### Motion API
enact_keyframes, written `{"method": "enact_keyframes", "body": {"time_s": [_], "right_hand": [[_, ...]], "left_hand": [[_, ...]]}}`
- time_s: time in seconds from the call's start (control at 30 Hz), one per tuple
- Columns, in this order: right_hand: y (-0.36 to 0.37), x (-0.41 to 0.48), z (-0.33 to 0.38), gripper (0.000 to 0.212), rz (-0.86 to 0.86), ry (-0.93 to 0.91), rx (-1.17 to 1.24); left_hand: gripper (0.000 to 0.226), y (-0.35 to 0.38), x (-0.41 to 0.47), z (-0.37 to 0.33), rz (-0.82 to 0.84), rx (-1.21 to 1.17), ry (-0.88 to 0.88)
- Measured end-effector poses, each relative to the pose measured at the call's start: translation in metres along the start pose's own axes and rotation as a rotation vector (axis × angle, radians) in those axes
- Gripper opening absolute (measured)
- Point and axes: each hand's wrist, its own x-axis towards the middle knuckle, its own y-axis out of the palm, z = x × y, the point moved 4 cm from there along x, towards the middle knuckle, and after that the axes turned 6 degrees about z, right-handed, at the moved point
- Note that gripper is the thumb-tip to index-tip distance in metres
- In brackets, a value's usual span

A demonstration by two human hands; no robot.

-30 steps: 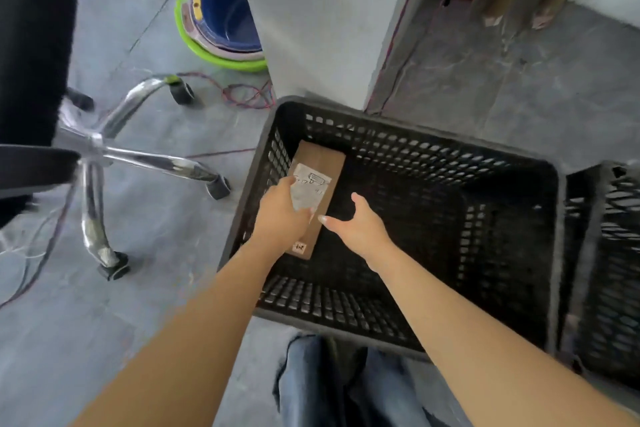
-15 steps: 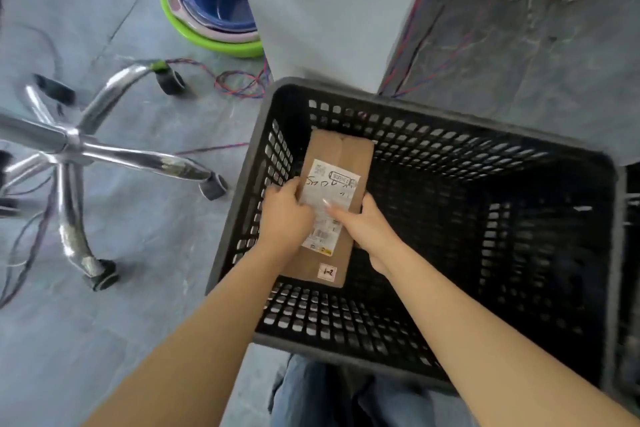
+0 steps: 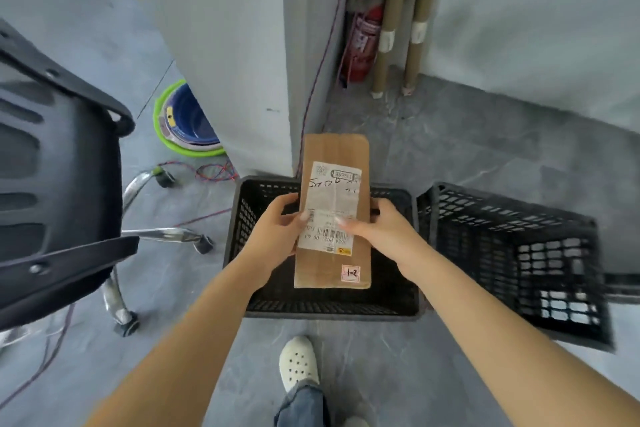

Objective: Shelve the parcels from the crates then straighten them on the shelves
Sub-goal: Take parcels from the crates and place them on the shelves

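Note:
A long brown cardboard parcel with a white shipping label and a small "1-2" sticker is held up above a black plastic crate on the floor. My left hand grips its left edge, thumb on the label. My right hand grips its right edge, thumb across the label. The crate's inside shows no other parcel where I can see it. A second black crate stands to the right, its inside dark. No shelves are in view.
A black office chair with a chrome wheeled base stands at the left. Stacked blue and green basins and loose wires lie by a grey pillar. A red fire extinguisher and cardboard tubes stand in the corner behind.
Both hands took hold of the parcel inside the crate and lifted it out. The view has risen and pulled back, bringing the chair, the second crate and the corner into sight.

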Motion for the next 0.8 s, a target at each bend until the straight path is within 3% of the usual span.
{"method": "enact_keyframes", "body": {"time_s": [0.07,0.23,0.47,0.53,0.67,0.8], "right_hand": [[-0.017,-0.036,0.010,0.060,-0.010,-0.044,0.005],[-0.069,-0.145,0.047,0.042,-0.088,-0.166,0.047],[-0.137,-0.276,0.111,0.052,-0.282,-0.276,0.041],[-0.150,-0.300,0.128,0.061,-0.341,-0.294,-0.003],[-0.171,-0.338,0.149,0.120,-0.536,-0.299,-0.223],[-0.188,-0.374,0.152,0.110,-0.570,-0.318,-0.159]], "left_hand": [[0.042,0.017,-0.028,-0.020,0.014,0.009,0.027],[0.041,0.071,-0.104,-0.087,0.090,-0.017,0.105],[0.040,0.142,-0.189,-0.192,0.237,0.013,0.170],[0.036,0.161,-0.207,-0.215,0.271,0.005,0.194],[0.040,0.193,-0.233,-0.247,0.346,-0.015,0.225],[0.040,0.212,-0.248,-0.265,0.405,0.025,0.242]]}}
